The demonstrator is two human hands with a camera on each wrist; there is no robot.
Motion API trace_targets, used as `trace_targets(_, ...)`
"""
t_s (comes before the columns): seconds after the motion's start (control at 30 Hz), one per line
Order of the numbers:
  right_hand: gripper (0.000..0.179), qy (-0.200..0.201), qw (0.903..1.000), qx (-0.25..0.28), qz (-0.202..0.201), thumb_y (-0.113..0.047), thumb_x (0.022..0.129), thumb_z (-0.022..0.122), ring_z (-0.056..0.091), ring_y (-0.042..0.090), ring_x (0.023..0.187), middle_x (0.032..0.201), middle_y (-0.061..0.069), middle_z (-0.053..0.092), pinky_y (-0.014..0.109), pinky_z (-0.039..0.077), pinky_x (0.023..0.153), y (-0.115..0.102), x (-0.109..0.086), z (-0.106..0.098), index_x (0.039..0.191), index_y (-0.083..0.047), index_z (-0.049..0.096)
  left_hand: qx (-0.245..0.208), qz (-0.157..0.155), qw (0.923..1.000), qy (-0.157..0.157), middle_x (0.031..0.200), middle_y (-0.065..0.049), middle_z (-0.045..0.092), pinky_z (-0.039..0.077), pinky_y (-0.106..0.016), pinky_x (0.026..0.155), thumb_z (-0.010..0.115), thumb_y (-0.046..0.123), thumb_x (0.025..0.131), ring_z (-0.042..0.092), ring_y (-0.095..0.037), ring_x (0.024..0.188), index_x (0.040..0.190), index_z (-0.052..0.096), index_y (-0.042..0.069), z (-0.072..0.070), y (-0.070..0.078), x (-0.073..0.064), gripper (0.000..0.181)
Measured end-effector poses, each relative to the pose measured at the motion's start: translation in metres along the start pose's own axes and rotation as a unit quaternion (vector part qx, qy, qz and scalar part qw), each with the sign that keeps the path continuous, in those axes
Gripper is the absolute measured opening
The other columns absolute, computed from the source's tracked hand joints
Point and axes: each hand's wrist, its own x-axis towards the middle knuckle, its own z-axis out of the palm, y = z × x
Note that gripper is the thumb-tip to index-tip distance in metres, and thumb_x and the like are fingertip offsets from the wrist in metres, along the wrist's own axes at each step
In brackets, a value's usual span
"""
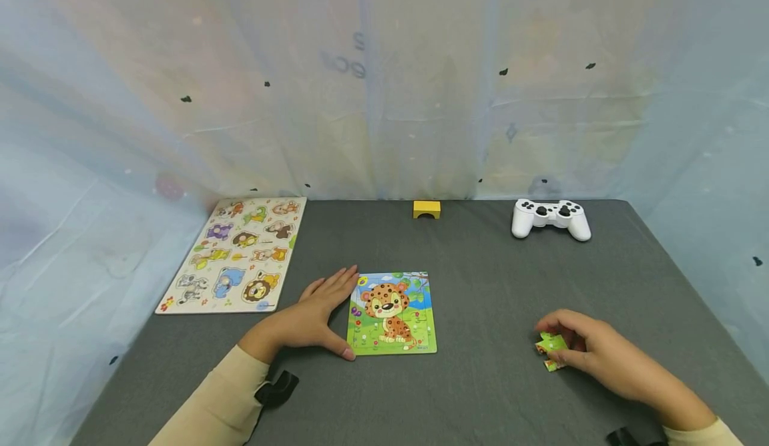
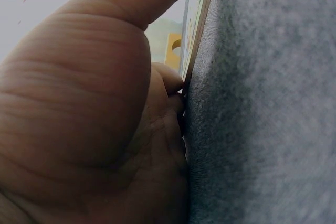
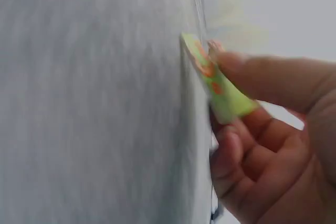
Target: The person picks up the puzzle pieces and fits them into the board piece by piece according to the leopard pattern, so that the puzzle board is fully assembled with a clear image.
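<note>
A square leopard jigsaw puzzle (image 1: 393,314) lies flat on the grey table. Along its left edge rests my left hand (image 1: 315,316), fingers straight and thumb at the lower left corner. From the left wrist view, that palm (image 2: 79,93) stands on edge beside the thin side of the board (image 2: 197,30). Farther right, my right hand (image 1: 601,356) pinches green jigsaw pieces (image 1: 554,344) low over the table. In the right wrist view, thumb and fingers grip the pieces (image 3: 231,98), which carry orange marks; the fingers partly hide them.
An animal peg puzzle board (image 1: 240,252) lies at the left. Near the back edge stands a yellow arch block (image 1: 426,209). A white game controller (image 1: 551,218) sits at the back right. Translucent plastic sheeting (image 1: 384,99) hangs behind the grey table (image 1: 480,392) and along both sides.
</note>
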Motion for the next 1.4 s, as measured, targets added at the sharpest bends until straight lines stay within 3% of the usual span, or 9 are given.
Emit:
trace_targets(0.1,0.023,0.005,0.9994,0.033,0.013,-0.009,0.103,0.078,0.069,0.013,0.078,0.099,-0.007,0.074,0.030,0.056,0.065,-0.006,0.007,0.005,0.124,-0.013,0.070,0.000,-0.001,1.0000,-0.001,0.182,-0.005,0.001,-0.003,-0.061,0.126,0.094,0.067,0.073,-0.003,-0.026,0.166,0.176,0.013,0.011,0.000,0.000,0.000,0.143)
trace_targets(0.23,0.014,0.006,0.9980,0.062,-0.011,-0.008,0.104,0.075,0.071,0.016,0.072,0.089,-0.007,0.075,0.031,0.057,0.062,-0.014,0.022,0.015,0.116,-0.014,0.072,-0.003,0.002,1.0000,0.001,0.182,-0.007,0.003,-0.002,-0.063,0.125,0.095,0.065,0.073,-0.002,-0.028,0.166,0.176,0.013,0.009,0.000,-0.001,0.000,0.143)
trace_targets(0.53,0.016,-0.018,0.9871,0.159,0.002,-0.010,0.107,0.072,0.071,0.022,0.070,0.091,0.006,0.070,0.038,0.062,0.062,-0.045,0.067,0.050,0.123,-0.008,0.071,0.000,0.005,1.0000,0.005,0.182,-0.005,0.002,-0.003,-0.062,0.126,0.094,0.068,0.073,-0.003,-0.026,0.166,0.176,0.013,0.010,0.002,-0.001,0.000,0.143)
trace_targets(0.77,0.012,-0.019,0.9844,0.175,0.004,-0.009,0.106,0.074,0.071,0.024,0.070,0.088,0.006,0.070,0.038,0.061,0.061,-0.058,0.097,0.082,0.118,-0.007,0.072,-0.003,0.008,1.0000,0.005,0.182,-0.009,0.003,-0.002,-0.064,0.125,0.096,0.064,0.074,-0.001,-0.030,0.166,0.176,0.014,0.008,0.001,-0.002,0.000,0.142)
trace_targets(0.9,0.012,-0.001,0.9821,0.187,0.019,-0.007,0.105,0.074,0.072,0.024,0.070,0.088,0.007,0.071,0.037,0.061,0.061,-0.062,0.109,0.096,0.116,-0.004,0.072,0.000,0.004,1.0000,0.003,0.182,-0.007,0.002,-0.003,-0.062,0.126,0.095,0.066,0.073,-0.002,-0.028,0.166,0.176,0.013,0.009,0.001,-0.001,0.000,0.143)
trace_targets(1.17,0.019,0.014,0.9630,0.258,0.075,-0.007,0.106,0.073,0.073,0.031,0.075,0.091,0.013,0.072,0.040,0.064,0.067,-0.075,0.120,0.113,0.120,0.006,0.072,0.001,0.002,1.0000,0.000,0.182,-0.005,0.001,-0.003,-0.061,0.126,0.093,0.070,0.073,-0.003,-0.026,0.166,0.176,0.012,0.010,0.000,-0.001,-0.001,0.144)
trace_targets(1.27,0.018,0.015,0.9663,0.245,0.078,-0.008,0.105,0.074,0.073,0.030,0.073,0.089,0.010,0.073,0.039,0.063,0.065,-0.077,0.121,0.118,0.118,0.005,0.074,0.001,0.006,1.0000,0.003,0.182,-0.007,0.002,-0.002,-0.062,0.125,0.093,0.069,0.073,-0.002,-0.027,0.166,0.176,0.013,0.009,0.000,-0.001,-0.001,0.143)
trace_targets(1.4,0.014,0.038,0.9849,0.159,0.059,-0.012,0.104,0.077,0.067,0.018,0.071,0.090,0.000,0.071,0.033,0.059,0.062,-0.078,0.119,0.118,0.114,-0.003,0.078,-0.004,0.009,0.9999,0.005,0.182,-0.008,0.002,-0.002,-0.063,0.125,0.094,0.068,0.074,-0.002,-0.028,0.166,0.176,0.013,0.008,0.001,-0.001,0.000,0.143)
